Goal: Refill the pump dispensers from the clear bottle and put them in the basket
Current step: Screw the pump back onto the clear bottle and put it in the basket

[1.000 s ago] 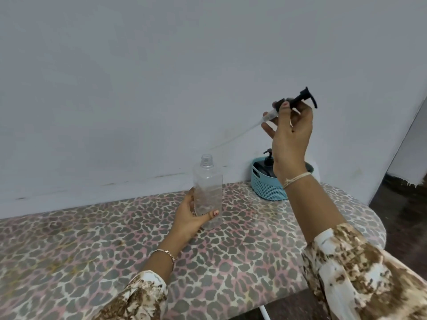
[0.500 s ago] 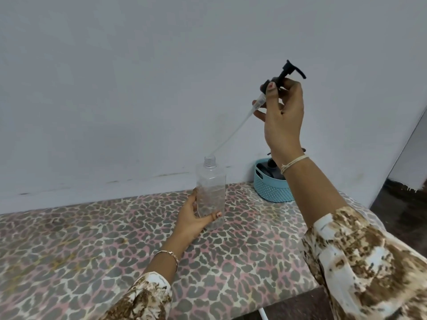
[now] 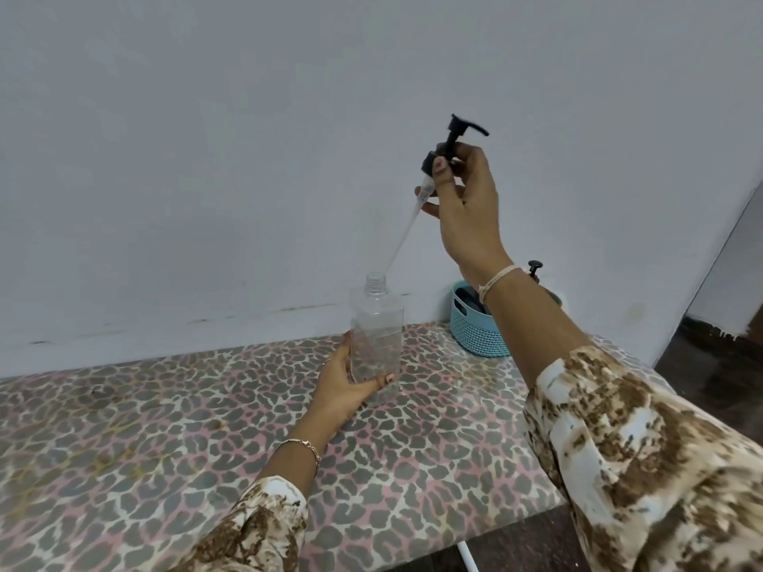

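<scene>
A clear square bottle (image 3: 376, 324) stands upright on the leopard-print table (image 3: 165, 406), its neck uncapped. My left hand (image 3: 344, 386) grips its lower half. My right hand (image 3: 464, 208) is raised above and to the right of it, pinching a black pump head (image 3: 450, 140). The pump's clear dip tube (image 3: 402, 237) slants down, with its tip at the bottle's mouth. A teal basket (image 3: 475, 330) sits at the back right against the wall, partly behind my right forearm. Another black pump top (image 3: 534, 268) pokes up from it.
A pale wall runs close behind the table. The table's right end is rounded, with dark floor (image 3: 710, 365) beyond it. A white leg (image 3: 468, 557) shows under the front edge.
My right hand has swung the pump left and turned it more upright, bringing the tube's tip to the bottle's mouth. My left hand still holds the bottle in place.
</scene>
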